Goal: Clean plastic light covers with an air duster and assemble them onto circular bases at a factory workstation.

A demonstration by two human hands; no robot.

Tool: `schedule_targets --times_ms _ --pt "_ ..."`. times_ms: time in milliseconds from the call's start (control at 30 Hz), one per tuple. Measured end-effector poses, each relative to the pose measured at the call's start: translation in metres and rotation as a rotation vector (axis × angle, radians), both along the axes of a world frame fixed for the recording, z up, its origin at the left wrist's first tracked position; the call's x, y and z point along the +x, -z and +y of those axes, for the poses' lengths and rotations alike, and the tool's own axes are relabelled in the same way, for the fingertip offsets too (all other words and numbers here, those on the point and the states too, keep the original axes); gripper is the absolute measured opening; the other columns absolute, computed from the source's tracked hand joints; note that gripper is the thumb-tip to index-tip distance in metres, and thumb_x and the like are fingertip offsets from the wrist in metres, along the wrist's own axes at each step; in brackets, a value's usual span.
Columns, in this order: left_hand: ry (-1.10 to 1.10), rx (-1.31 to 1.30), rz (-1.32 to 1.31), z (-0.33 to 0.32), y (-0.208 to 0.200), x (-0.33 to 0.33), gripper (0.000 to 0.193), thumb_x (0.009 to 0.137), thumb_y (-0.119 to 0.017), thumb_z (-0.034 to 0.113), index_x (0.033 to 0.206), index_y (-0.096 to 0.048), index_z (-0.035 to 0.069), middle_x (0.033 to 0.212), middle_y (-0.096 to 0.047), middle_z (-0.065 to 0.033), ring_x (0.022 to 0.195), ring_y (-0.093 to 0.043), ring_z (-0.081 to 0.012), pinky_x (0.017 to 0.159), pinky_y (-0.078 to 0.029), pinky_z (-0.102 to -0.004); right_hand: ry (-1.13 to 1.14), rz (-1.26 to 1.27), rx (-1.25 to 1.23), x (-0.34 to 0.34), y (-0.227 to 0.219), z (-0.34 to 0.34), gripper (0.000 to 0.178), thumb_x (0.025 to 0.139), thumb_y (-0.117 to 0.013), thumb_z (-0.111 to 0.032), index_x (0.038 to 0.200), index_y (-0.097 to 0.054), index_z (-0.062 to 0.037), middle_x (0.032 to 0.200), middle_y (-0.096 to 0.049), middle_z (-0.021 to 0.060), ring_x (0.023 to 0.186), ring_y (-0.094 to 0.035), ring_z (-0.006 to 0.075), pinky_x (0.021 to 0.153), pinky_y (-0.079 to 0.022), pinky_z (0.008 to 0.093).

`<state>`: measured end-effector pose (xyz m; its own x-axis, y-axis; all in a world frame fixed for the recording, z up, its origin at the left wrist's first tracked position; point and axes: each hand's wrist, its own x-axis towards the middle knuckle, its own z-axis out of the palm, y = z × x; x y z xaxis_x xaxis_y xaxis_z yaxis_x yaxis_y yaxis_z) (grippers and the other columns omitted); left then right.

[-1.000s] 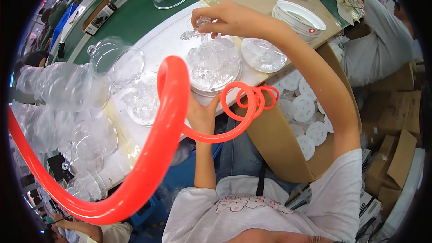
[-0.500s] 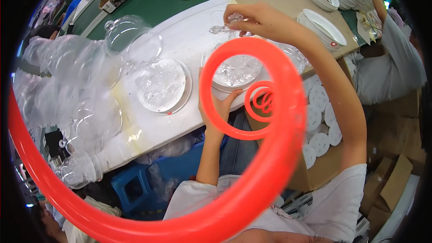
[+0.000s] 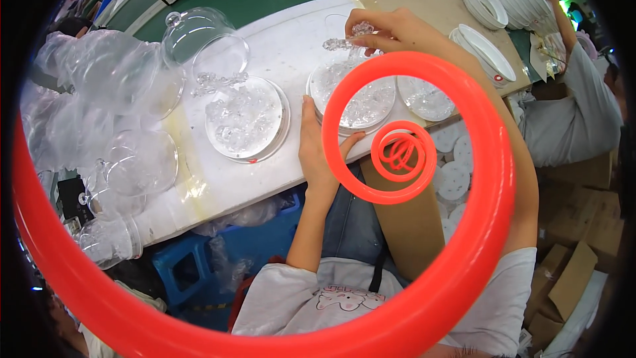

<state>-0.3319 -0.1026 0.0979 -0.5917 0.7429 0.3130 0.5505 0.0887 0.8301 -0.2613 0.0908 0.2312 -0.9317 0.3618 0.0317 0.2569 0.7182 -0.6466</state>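
My left hand (image 3: 315,156) grips the near-left edge of a round white base (image 3: 359,128), its fingers along the side and the thumb at the near rim. Clear, crystal-like pieces (image 3: 364,101) lie heaped on that base. Above its far side my right hand (image 3: 385,30) pinches a sprig of clear beads (image 3: 339,44). To the left stands a second round white base (image 3: 273,138), also heaped with clear pieces. A red coiled cord (image 3: 493,179) hangs close in front and hides part of the middle base and my right forearm.
Clear domes (image 3: 199,33) and clear plastic bags (image 3: 99,83) crowd the table's left side. Stacked white oval rings (image 3: 487,56) stand at the far right. Below the table edge, a cardboard box (image 3: 404,215) sits beside white discs (image 3: 454,182); a blue stool (image 3: 182,265) is lower left.
The red cord has swung to the right across the view. My right hand still pinches the clear sprig over the middle base, and my left hand keeps its grip.
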Motion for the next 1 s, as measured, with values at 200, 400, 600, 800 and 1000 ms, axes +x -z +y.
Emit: schedule_targets --times_ms 200,400,600,800,1000 --pt "0.007 0.022 0.024 0.002 0.003 0.002 0.090 0.060 -0.079 0.025 0.129 -0.031 -0.007 0.130 -0.037 -0.0288 0.120 -0.040 -0.0388 0.097 -0.037 -0.0390 -0.026 -0.030 -0.026 0.002 0.000 0.005 0.019 0.087 -0.051 -0.025 0.096 -0.051 -0.0086 0.081 -0.062 0.0089 0.066 -0.060 0.0184 0.063 -0.047 0.0310" --pt "0.006 0.032 0.086 0.000 0.004 -0.001 0.089 0.060 -0.079 0.025 0.128 -0.032 -0.007 0.129 -0.037 -0.0295 0.119 -0.040 -0.0408 0.096 -0.037 -0.0400 -0.048 -0.072 0.039 -0.002 -0.006 0.003 0.017 0.088 -0.050 -0.023 0.097 -0.050 -0.0091 0.081 -0.063 0.0093 0.067 -0.061 0.0189 0.063 -0.047 0.0315" --pt "0.001 0.036 0.078 0.001 0.005 0.001 0.090 0.060 -0.080 0.026 0.128 -0.032 -0.007 0.130 -0.037 -0.0284 0.119 -0.040 -0.0390 0.097 -0.036 -0.0388 -0.043 -0.096 0.032 -0.002 -0.009 0.004 0.016 0.087 -0.050 -0.022 0.097 -0.050 -0.0096 0.082 -0.064 0.0093 0.068 -0.061 0.0190 0.062 -0.047 0.0323" --pt "0.000 0.021 0.022 0.002 0.002 0.002 0.091 0.059 -0.080 0.025 0.129 -0.031 -0.008 0.131 -0.037 -0.0272 0.120 -0.040 -0.0372 0.098 -0.035 -0.0376 -0.050 -0.062 0.047 0.002 -0.003 0.005 0.017 0.088 -0.049 -0.024 0.097 -0.050 -0.0092 0.081 -0.063 0.0098 0.067 -0.061 0.0199 0.062 -0.046 0.0328" --pt "-0.013 0.012 0.010 0.000 0.001 0.000 0.092 0.058 -0.080 0.025 0.128 -0.031 -0.008 0.130 -0.038 -0.0272 0.119 -0.041 -0.0370 0.098 -0.036 -0.0371 0.013 -0.070 0.093 0.004 -0.005 -0.006 0.017 0.088 -0.050 -0.023 0.096 -0.050 -0.0085 0.077 -0.063 0.0108 0.065 -0.060 0.0210 0.062 -0.045 0.0321"
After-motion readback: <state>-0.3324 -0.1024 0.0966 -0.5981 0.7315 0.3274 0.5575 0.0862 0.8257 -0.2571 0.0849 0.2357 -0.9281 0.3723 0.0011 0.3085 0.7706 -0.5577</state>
